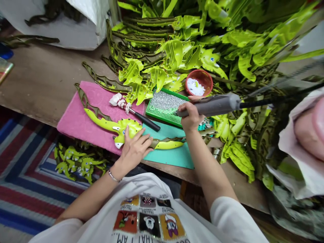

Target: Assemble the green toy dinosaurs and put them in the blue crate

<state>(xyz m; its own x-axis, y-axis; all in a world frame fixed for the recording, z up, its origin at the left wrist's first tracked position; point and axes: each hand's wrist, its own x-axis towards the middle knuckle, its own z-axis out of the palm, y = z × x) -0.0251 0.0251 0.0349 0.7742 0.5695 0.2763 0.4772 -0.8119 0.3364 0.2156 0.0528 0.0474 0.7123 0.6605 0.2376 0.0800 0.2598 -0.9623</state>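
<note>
A yellow-green toy bow [108, 126] with a dinosaur-head middle and dark olive limbs lies across the pink towel and the teal mat [174, 158]. My left hand [134, 146] rests flat on the bow's head part, fingers stretched out. In my right hand [189, 114] is a grey electric screwdriver [217, 104], held sideways with a cable at its rear. Its tip points left, over the green tray [164, 117] of small silver screws. Just behind my left hand lies a hammer with a black handle [145, 119], its head wrapped in whitish cloth.
Behind the pink towel [73, 114] lie piles of yellow-green and olive plastic parts [157, 57]. A red basket [199, 77] holds small white pieces. More parts lie to the right [235, 145], and finished-looking bows sit in a container [78, 160] below the table's front edge.
</note>
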